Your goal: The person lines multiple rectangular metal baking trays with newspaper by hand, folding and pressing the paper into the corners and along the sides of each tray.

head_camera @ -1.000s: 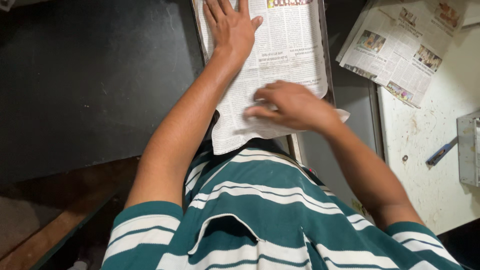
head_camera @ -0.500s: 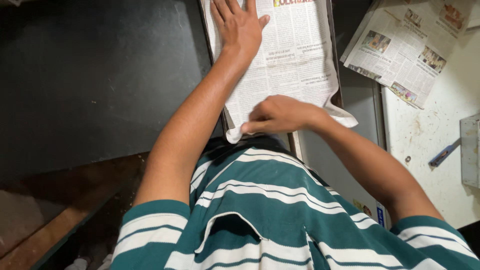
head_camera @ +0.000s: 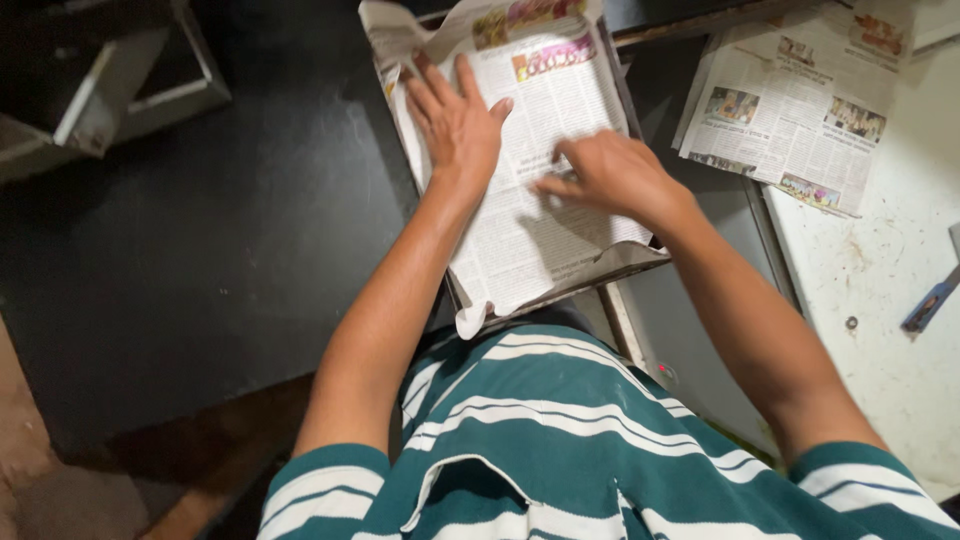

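Two hands flat, fingers spread, on newspaper sheet (head_camera: 530, 180): left hand (head_camera: 455, 125) pins top, right hand (head_camera: 610, 175) presses centre into tray (head_camera: 600, 272), keeping paper smooth.

Seen from above, both hands lie on a sheet of newspaper (head_camera: 540, 200) spread inside a shallow grey tray (head_camera: 640, 262). The left hand (head_camera: 455, 120) presses flat on the sheet's left part, fingers (head_camera: 430, 75) spread and pointing away from the person. The right hand (head_camera: 610, 175) rests just beside it, fingers pointing left across the print. The paper's edges curl up over the tray's rim (most at the near left corner). More folded newspaper (head_camera: 790, 110) lies on the white table (head_camera: 890, 260) to the right, near a blue-handled tool (head_camera: 930, 300). The surface to the left is dark.
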